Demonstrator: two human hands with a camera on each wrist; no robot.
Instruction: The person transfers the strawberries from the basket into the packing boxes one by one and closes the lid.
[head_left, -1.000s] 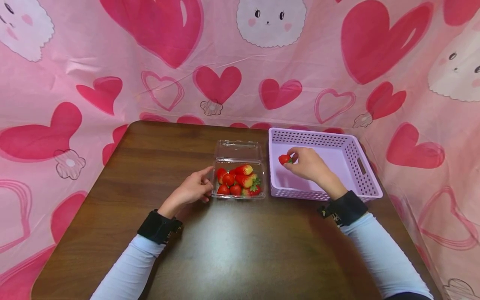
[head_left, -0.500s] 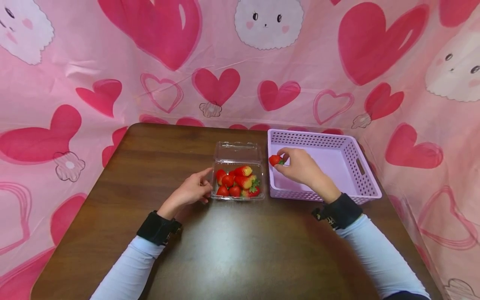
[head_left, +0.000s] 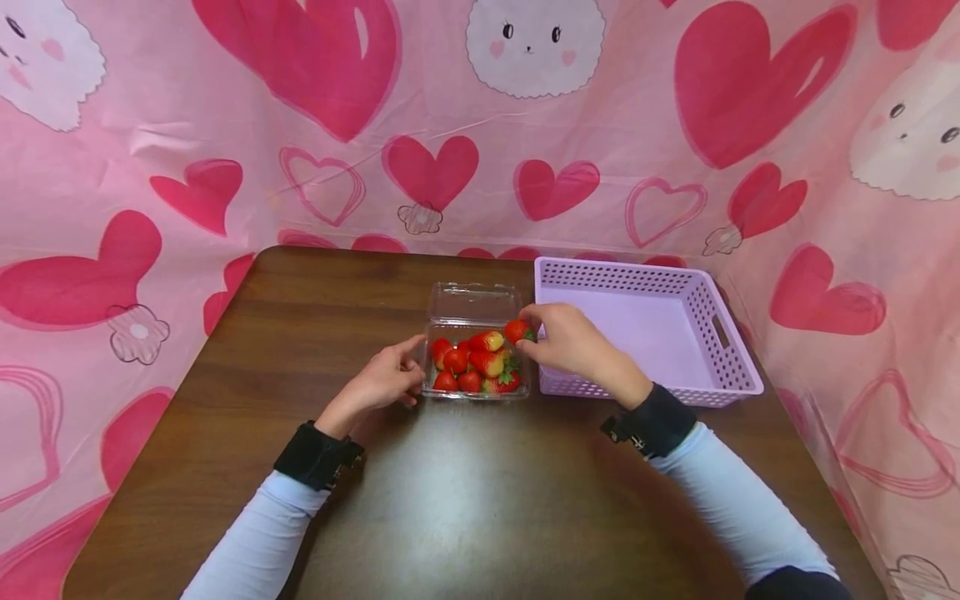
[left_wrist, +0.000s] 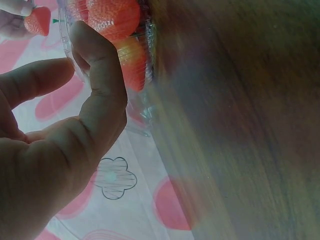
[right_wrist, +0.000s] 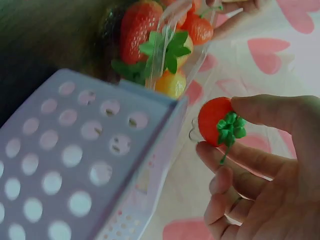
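Observation:
My right hand pinches a red strawberry with a green leafy cap between thumb and fingers. It holds the strawberry over the right side of a clear plastic clamshell box, whose lid is folded back. Several red and yellow-tipped strawberries lie inside the box. In the right wrist view the held strawberry shows its leaves, beside the box wall. At the box's left side is my left hand, its fingertips touching the plastic wall and one finger reaching along the upper corner.
A lilac basket with perforated walls stands right beside the box, under my right forearm. Both containers rest on a dark brown wooden table. Behind the table hangs a pink cloth printed with hearts.
My right hand has carried the strawberry leftward, from above the lilac basket across its left rim to the clear box. The left hand stays at the box's side.

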